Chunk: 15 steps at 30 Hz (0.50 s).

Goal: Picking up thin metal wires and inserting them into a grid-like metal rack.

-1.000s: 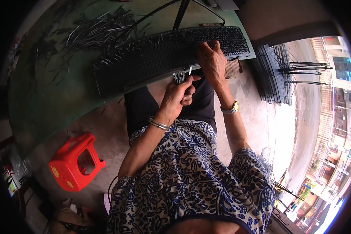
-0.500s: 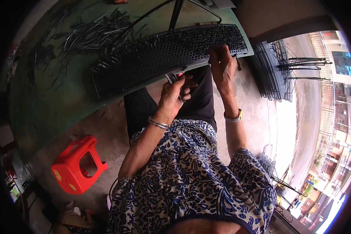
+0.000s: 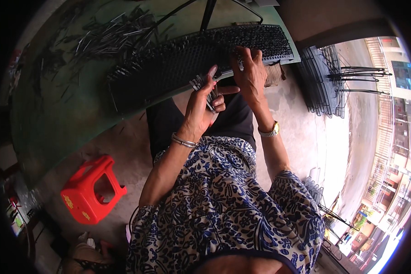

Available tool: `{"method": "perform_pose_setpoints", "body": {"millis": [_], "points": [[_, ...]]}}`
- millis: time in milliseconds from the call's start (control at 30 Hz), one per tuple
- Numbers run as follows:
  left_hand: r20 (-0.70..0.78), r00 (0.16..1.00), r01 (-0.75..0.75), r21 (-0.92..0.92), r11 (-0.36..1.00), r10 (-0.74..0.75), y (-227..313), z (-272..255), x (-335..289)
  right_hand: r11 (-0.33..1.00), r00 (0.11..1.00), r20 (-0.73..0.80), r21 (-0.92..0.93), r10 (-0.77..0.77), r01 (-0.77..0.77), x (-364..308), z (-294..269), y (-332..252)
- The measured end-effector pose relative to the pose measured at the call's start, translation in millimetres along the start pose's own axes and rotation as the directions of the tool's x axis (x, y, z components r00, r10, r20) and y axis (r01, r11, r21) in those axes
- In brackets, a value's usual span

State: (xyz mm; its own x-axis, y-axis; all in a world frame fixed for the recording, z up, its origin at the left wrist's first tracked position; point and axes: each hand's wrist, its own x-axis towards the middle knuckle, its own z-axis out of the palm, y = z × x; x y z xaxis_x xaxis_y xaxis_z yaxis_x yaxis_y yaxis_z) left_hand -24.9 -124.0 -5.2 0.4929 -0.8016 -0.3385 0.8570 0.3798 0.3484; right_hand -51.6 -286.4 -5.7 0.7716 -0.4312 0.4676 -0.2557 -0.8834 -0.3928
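Note:
A long black perforated panel [image 3: 164, 80] with rows of small holes lies along the near edge of the green table [image 3: 45, 132]. Short dark pieces stand crowded in many of its holes, mostly along the far side and right end. My left hand [image 3: 200, 107] is closed around a small bundle of thin dark strips [image 3: 197, 83], just in front of the panel, its thumb pointing up. Over the panel's right half, my right hand [image 3: 253, 77] bends its fingers in a pinch close to the holes. Whatever its fingertips hold is too small to make out.
A loose heap of dark strips [image 3: 118, 39] covers the table's far left. Black metal legs [image 3: 208, 16] rise behind the panel. A brown block [image 3: 274, 75] shows under its right end. A red plastic stool [image 3: 82, 196] stands at left, stacked wire racks [image 3: 322, 82] at right.
My right hand has moved left and slightly forward over the panel. My left thumb has lifted and a finger has stretched out to the right, with the bundle still in that hand.

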Motion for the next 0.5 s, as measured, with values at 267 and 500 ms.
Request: {"method": "perform_pose_setpoints", "body": {"millis": [267, 500], "points": [[-0.051, 0.998, 0.043, 0.189, 0.981, -0.034, -0.9, 7.5, -7.3, 0.825, 0.797, 0.548, 0.553, -0.255, -0.116, -9.9, -50.5, -12.2], [-0.176, 0.982, -0.018, 0.288, 0.958, 0.071, -3.8, 17.8, -4.7, 0.495, 0.654, 0.756, 0.580, -0.032, -0.647, -15.2, -54.1, -14.9]]}}
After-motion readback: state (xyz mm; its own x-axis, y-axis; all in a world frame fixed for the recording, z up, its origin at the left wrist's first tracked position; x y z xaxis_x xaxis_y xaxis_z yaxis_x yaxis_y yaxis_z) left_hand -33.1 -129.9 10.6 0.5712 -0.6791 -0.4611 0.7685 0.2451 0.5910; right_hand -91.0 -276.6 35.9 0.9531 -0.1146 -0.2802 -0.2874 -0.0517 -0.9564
